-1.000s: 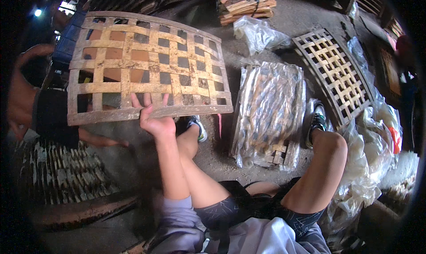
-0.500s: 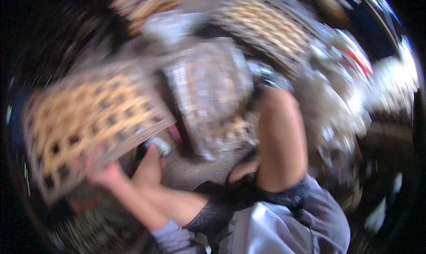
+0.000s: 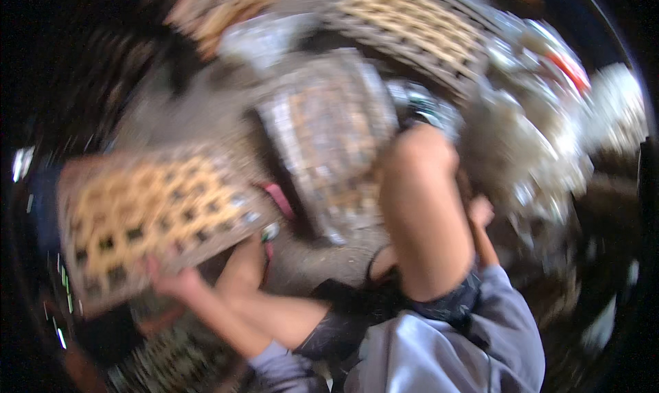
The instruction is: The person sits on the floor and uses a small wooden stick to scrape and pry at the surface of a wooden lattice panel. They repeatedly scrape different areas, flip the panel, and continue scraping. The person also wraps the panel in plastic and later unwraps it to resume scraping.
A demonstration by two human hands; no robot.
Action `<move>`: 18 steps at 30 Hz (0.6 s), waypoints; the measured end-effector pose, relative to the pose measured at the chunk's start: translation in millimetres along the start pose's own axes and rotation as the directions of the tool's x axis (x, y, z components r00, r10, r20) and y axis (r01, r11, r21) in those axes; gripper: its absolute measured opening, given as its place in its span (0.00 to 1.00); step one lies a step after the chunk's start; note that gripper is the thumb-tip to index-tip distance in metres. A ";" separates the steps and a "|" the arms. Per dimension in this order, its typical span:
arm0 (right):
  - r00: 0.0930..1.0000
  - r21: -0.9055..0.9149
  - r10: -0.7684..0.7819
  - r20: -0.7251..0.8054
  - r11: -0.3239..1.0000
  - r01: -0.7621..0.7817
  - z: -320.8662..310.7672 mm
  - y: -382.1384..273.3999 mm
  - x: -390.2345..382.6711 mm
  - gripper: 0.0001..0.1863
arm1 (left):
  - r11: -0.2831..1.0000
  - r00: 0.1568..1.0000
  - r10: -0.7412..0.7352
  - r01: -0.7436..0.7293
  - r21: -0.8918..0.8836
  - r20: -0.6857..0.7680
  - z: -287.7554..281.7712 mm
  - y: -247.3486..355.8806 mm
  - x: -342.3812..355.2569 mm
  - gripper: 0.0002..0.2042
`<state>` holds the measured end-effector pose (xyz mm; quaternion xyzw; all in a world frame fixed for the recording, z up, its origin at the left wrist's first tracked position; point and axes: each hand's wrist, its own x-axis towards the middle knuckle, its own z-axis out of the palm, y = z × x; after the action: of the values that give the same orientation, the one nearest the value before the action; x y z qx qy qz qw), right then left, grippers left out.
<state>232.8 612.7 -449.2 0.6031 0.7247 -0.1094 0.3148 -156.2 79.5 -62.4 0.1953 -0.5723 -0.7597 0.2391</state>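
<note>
My left hand [image 3: 175,278] grips the near edge of a rectangular woven lattice panel [image 3: 185,195], tan in the middle with a darker brown border. The panel is tilted on my left side. To the right of my bent knee, my right hand [image 3: 480,211] is beside a heap of clear plastic bags [image 3: 508,139]. Blur hides its fingers, and I cannot make out whether it touches the plastic. In front of me lies another rectangular piece [image 3: 336,118], its brown woven surface partly under a shiny, pale, plastic-like covering.
A similar tan lattice panel [image 3: 412,26] lies at the back right. Crumpled clear plastic [image 3: 264,39] and an orange-brown slatted piece [image 3: 216,12] are at the far left. A red strip [image 3: 278,199] is on the grey floor [image 3: 312,264] between my legs and the covered piece.
The lattice panel in my left hand has come lower and a little to the right. My right hand has come into view beside my right knee.
</note>
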 end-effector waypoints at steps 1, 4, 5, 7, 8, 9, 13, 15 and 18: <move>0.923 0.030 -0.003 -0.384 0.999 0.015 13.8 120.8 88.9 0.17 | 0.963 0.974 -0.169 0.196 -0.183 0.154 63.5 -65.6 -8.4 0.29; 0.961 0.234 -0.038 -0.273 0.967 0.105 28.3 46.5 79.0 0.17 | 0.996 0.995 0.084 -0.082 -0.025 0.057 86.7 9.5 -53.8 0.34; 0.935 0.346 0.020 -0.354 0.932 0.111 4.1 65.4 88.7 0.17 | 0.995 0.996 0.058 -0.053 -0.090 0.064 95.8 7.4 -64.4 0.32; 0.879 0.501 0.020 -0.476 0.828 0.253 -32.5 72.4 100.0 0.18 | 0.989 0.996 0.032 -0.018 -0.150 0.089 86.1 25.1 -86.6 0.31; 0.840 0.561 0.016 -0.542 0.751 0.348 -51.1 72.8 105.8 0.18 | 0.986 0.991 0.037 -0.016 -0.163 0.131 78.7 31.6 -98.5 0.31; 0.821 0.588 -0.078 -0.565 0.660 0.467 -65.3 52.6 109.9 0.19 | 0.992 0.995 0.082 -0.076 -0.105 0.055 51.2 59.0 -122.1 0.32; 0.597 0.492 -0.182 -0.781 0.407 0.769 -277.4 3.6 65.3 0.21 | 0.993 0.994 -0.008 0.020 -0.113 0.106 109.2 43.3 -92.8 0.34; 0.558 0.501 -0.312 -0.769 0.248 0.829 -361.1 -54.2 -2.2 0.21 | 0.996 0.991 0.052 -0.043 -0.075 0.124 102.4 44.6 -105.4 0.35; 0.426 0.501 -0.580 -0.695 0.035 0.865 -470.4 -128.2 -153.1 0.23 | 0.987 0.972 0.158 -0.151 -0.050 0.175 104.8 40.3 -126.6 0.36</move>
<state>-29.2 710.7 -21.5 0.2158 0.8161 -0.4855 -0.2274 -107.9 225.9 7.4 0.0770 -0.5911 -0.7634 0.2489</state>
